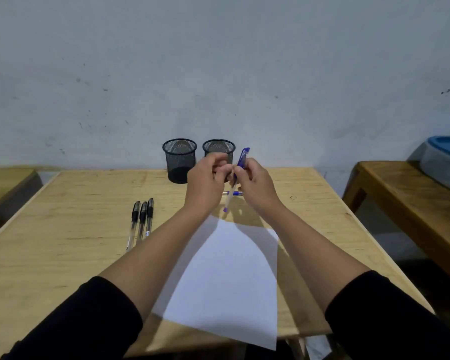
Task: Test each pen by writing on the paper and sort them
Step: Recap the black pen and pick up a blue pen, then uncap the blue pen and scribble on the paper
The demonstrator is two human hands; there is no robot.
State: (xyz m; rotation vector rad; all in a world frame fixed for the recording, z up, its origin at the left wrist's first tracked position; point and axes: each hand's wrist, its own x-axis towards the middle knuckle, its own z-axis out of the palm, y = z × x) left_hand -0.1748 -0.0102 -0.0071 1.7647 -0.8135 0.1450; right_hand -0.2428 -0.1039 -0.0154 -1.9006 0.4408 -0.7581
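The right hand point(255, 185) grips a blue pen point(235, 178) by its barrel, fingers curled round it, and holds it raised over the far edge of the paper point(226, 276). The pen stands tilted, capped end up and far, blue end plug down and near. The left hand point(205, 183) is raised beside it with fingers curled toward the pen; whether they touch or pinch anything cannot be determined, as the fingertips are hidden.

Status of the task, judged from the layout:
- The paper lies flat on the wooden table point(63, 229), and its visible area carries no marks. No test stroke appears to be made yet.
- Two black mesh cups point(179, 159) stand side by side at the far edge of the table. Both appear empty, so sorting looks not yet begun.
- Three black pens point(140, 222) lie side by side to the left of the paper, untouched.
- A second blue pen point(233, 193) lies on the table beyond the paper, partly hidden by the hands.

Remaining: uncap, test and sort every pen.
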